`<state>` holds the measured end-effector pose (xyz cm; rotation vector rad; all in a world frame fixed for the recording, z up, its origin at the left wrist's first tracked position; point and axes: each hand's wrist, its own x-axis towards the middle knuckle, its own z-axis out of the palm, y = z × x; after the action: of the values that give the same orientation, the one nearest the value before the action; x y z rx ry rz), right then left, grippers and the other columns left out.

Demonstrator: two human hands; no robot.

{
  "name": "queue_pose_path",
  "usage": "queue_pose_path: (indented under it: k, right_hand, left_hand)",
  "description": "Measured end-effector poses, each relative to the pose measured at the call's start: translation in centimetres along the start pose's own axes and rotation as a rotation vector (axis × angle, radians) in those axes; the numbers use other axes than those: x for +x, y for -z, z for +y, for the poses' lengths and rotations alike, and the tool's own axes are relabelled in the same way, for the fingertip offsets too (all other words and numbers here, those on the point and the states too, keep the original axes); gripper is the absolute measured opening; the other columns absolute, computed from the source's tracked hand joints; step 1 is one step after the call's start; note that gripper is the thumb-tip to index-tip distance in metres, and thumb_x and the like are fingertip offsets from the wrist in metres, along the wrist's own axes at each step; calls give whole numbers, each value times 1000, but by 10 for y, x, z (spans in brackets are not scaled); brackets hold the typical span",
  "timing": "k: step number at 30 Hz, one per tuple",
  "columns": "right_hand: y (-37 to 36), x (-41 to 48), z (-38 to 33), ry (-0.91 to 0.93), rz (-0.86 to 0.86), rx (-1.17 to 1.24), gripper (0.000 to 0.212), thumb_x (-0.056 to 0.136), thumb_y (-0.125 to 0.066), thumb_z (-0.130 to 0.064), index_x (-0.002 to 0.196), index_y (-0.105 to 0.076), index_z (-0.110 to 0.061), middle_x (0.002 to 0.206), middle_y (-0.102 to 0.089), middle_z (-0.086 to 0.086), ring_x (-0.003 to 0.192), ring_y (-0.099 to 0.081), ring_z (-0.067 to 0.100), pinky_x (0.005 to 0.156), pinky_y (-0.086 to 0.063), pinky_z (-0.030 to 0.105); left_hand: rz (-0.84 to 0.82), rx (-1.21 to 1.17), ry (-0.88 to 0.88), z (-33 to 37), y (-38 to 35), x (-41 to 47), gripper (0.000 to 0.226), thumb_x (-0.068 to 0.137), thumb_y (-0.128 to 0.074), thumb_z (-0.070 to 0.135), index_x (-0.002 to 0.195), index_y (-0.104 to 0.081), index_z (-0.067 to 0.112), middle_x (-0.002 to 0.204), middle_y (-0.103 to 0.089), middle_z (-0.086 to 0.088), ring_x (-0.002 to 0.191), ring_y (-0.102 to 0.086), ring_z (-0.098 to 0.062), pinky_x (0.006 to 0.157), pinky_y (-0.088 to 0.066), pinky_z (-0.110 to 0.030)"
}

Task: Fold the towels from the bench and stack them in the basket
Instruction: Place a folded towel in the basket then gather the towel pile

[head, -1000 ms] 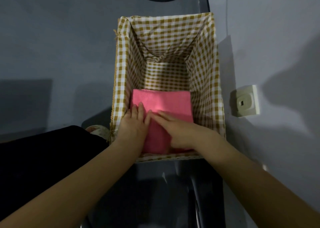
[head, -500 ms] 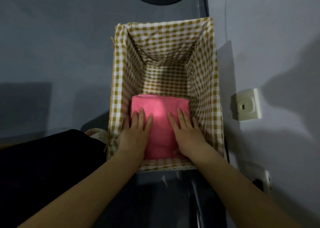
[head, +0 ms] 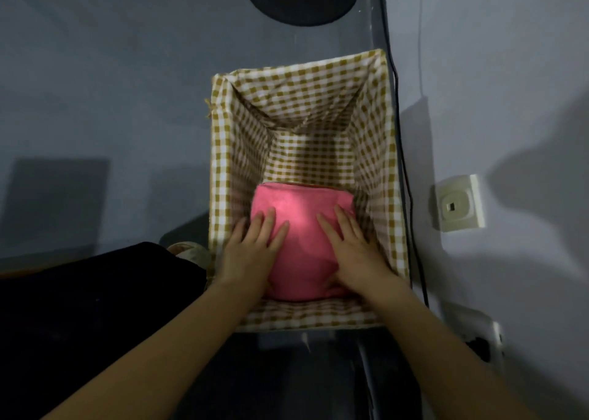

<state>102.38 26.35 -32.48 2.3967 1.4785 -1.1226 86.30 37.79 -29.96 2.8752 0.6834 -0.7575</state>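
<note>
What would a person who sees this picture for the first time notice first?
A bright pink folded towel lies at the near end of the gingham-lined basket. The left hand and the right hand press flat on it, one on each side.

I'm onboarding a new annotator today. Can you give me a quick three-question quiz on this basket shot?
1. True or false: the pink towel lies inside the gingham-lined basket.
2. Which hand is gripping the towel? A) left hand B) right hand C) neither; both press flat
3. Fill in: the towel sits at the basket's ____ end, near or far from the person.

Key: 1 true; 2 C; 3 near
</note>
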Motion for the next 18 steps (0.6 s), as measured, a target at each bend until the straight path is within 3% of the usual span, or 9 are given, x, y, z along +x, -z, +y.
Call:
queue_pose_path:
  k: [2, 4, 7, 10, 14, 18]
  right_hand:
    - [4, 3, 12, 18, 9, -21, 123, 70, -80, -41, 148, 15, -36, 155, 29, -2, 144, 21, 18, 119, -7, 50]
    - [5, 5, 18, 14, 3, -29, 121, 73, -78, -38, 148, 16, -38, 155, 29, -5, 144, 21, 16, 118, -10, 51]
    - [5, 5, 15, 28, 3, 0, 118, 76, -77, -31, 148, 15, -37, 154, 30, -6, 144, 21, 16, 120, -6, 48]
    - [5, 4, 7, 58, 5, 99, 117, 76, -78, -26, 149, 14, -37, 153, 32, -5, 143, 23, 16, 116, 0, 35]
    - [7, 3, 8, 77, 39, 180, 114, 74, -79, -22, 150, 5, -39, 154, 32, -5, 144, 21, 15, 117, -2, 31]
    - [28, 11, 17, 55, 7, 129, 108, 78, -75, -16, 151, 1, -36, 155, 29, 1, 145, 21, 20, 117, -2, 31]
  left_hand:
    - [129, 4, -38, 0, 8, 0, 101, 57, -82, 51, 142, -43, 13, 149, -34, -23, 139, -31, -35, 114, -1, -57]
    - [222, -49, 20, -5, 11, 1, 91, 44, -85, 55, 122, -64, 14, 143, -44, -19, 136, -36, -37, 110, 6, -64]
    - [344, -364, 218, -17, 14, 3, 54, 74, -76, 31, 125, -61, 21, 157, -19, -9, 144, -9, -38, 103, 2, -71]
    - [316, -662, 290, -26, 7, 4, 53, 82, -56, -7, 127, -60, 20, 155, 8, 7, 143, 18, -33, 110, -13, -69]
    - [427, -807, 228, -18, 30, 9, 54, 80, -50, -16, 119, -66, 18, 151, 9, 13, 142, 19, -20, 116, -6, -47]
    - [423, -794, 248, -4, 64, 27, 51, 86, -45, -12, 125, -61, 16, 160, 4, 4, 145, 16, -27, 116, -11, -36]
